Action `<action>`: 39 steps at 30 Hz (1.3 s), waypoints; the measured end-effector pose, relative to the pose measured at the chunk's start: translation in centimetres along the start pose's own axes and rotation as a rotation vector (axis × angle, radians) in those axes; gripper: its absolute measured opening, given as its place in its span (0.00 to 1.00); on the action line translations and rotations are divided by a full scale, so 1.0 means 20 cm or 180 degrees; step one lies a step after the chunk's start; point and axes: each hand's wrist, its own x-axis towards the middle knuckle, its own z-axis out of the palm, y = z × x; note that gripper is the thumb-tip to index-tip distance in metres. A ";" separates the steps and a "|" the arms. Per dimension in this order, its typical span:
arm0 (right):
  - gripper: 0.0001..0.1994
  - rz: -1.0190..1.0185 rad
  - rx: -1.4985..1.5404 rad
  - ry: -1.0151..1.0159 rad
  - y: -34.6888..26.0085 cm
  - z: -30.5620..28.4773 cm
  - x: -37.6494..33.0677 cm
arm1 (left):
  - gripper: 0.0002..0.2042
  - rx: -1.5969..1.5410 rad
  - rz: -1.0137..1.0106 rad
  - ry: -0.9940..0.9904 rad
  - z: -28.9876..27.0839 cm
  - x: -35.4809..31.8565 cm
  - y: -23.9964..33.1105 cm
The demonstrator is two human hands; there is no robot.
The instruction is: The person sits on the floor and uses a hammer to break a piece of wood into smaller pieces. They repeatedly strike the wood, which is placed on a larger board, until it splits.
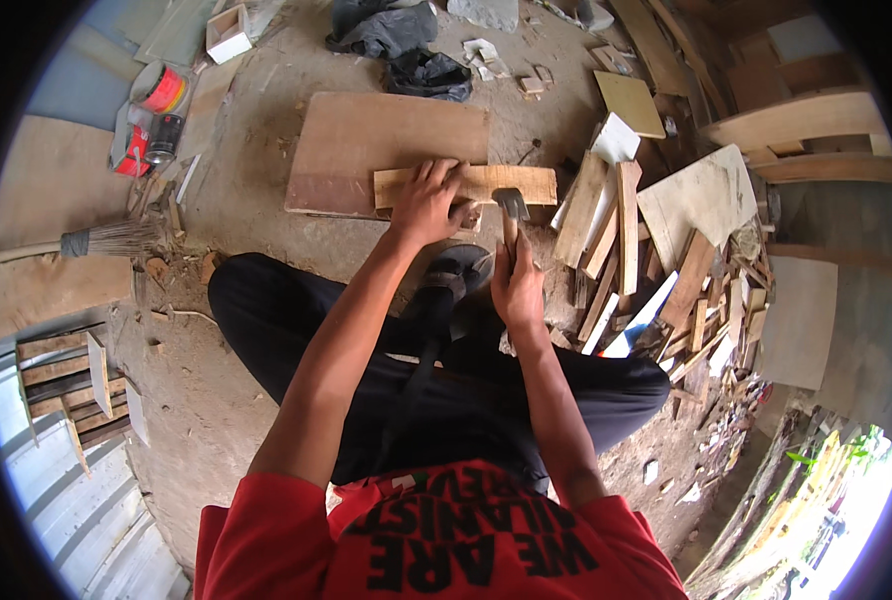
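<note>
A short wooden plank point(518, 184) lies across the near edge of a brown plywood board point(376, 135) on the floor in front of me. My left hand point(429, 207) grips the plank near its middle, fingers bent over it. In my right hand point(518, 288) is a hammer point(511, 225), its handle wrapped by the fingers. The dark hammer head is at the plank's near edge, to the right of my left hand; whether it touches the wood I cannot tell. Beneath the plank, beside my left fingers, is a small wooden piece point(473, 217), partly hidden.
Scrap wood point(631, 225) is heaped at the right, with a pale flat panel point(701, 200) leaning over it. Black plastic bags point(426, 75) lie beyond the board. Cans point(164, 137) and a stick broom point(116, 239) are at the left. My shoe point(458, 265) is close below the plank.
</note>
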 end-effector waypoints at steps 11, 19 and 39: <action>0.18 0.0075 -0.0015 -0.0026 -0.01 -0.04 -0.01 | 0.31 0.0126 0.0053 0.0000 0.01 0.00 -0.02; 0.13 -0.0104 -0.0107 0.0212 0.03 0.01 -0.02 | 0.33 0.0192 0.0040 -0.0009 0.02 0.00 0.01; 0.16 0.1934 0.2885 -0.1815 -0.48 -0.54 -0.31 | 0.26 -0.4135 -0.1023 -0.2454 -0.53 0.15 0.26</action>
